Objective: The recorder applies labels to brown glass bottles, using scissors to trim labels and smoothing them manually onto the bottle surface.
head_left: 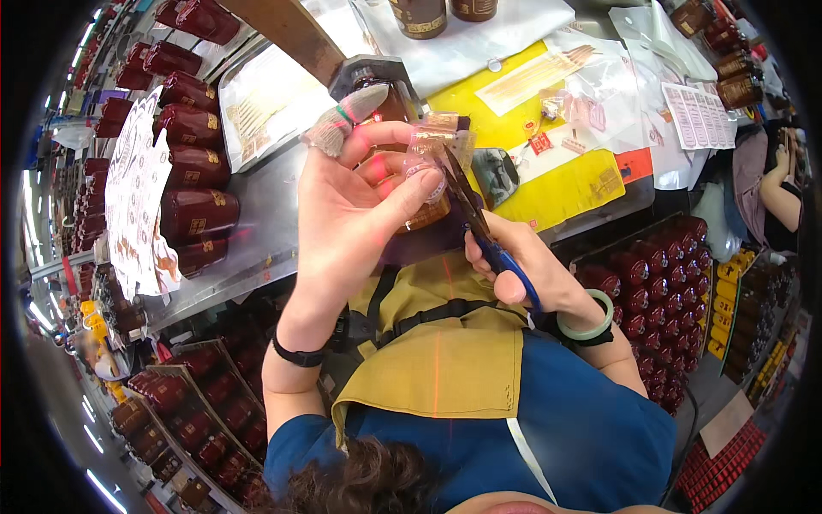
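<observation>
My left hand (347,206) is raised over the bench, its thumb and fingers pinching a small clear decal strip (431,144) with gold print. A grey knitted finger cover (342,120) with a green band sits on one fingertip. Scissors (490,244) with blue handles are gripped in my right hand (535,261). Their dark blades point up and left, close beside the strip; whether they touch it I cannot tell. Behind my left hand a shiny amber-brown jar (390,103) rests by a dark angular holder (347,75), partly hidden by my fingers.
Dark red jars (199,214) line the bench's left side, next to a white patterned sheet (137,197). A yellow sheet (561,197) carries decal pieces (535,79) on the right. Brown jars (419,17) stand at the back. Racks of red jars (655,274) flank me below.
</observation>
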Motion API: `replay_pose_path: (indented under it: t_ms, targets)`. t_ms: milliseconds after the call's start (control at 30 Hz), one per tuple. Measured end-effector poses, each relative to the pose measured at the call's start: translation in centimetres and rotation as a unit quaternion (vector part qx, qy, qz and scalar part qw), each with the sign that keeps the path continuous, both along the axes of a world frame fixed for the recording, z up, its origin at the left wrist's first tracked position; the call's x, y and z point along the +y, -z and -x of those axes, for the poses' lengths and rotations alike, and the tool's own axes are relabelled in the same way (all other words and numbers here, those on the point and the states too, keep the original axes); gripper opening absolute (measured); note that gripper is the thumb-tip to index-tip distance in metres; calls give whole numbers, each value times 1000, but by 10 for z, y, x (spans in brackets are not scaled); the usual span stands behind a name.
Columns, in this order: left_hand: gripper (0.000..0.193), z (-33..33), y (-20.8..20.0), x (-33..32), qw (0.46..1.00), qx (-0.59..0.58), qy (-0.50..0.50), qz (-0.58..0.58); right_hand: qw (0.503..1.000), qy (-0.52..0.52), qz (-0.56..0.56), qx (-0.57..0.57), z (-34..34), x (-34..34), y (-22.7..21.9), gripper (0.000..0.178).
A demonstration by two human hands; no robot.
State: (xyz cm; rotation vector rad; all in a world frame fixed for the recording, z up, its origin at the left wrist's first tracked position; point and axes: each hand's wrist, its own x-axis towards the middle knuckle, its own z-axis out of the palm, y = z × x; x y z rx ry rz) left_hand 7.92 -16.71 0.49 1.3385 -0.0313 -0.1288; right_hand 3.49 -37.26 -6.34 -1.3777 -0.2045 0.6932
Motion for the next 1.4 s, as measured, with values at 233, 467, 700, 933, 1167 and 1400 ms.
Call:
replay_pose_path:
  t_ms: [233, 467, 700, 933, 1167, 1400]
  targets:
    - [78, -10, -19, 19, 985, 76, 143, -59, 994, -85, 50, -39, -12, -18, -10, 84]
    - [72, -15, -27, 17, 965, 105, 195, -138, 992, -111, 58, -26, -18, -21, -19, 81]
    - [80, -17, -31, 20, 956, 111, 223, -153, 991, -123, 44, -16, -17, -22, -16, 81]
    - [81, -18, -34, 21, 949, 110, 236, -177, 994, -107, 26, -1, -13, -22, -11, 75]
    - [83, -19, -31, 20, 948, 107, 246, -170, 994, -99, 31, 41, -11, -27, -9, 63]
    - [91, -4, -30, 0, 981, 99, 163, -43, 992, 45, -33, -112, 9, -41, 5, 56]
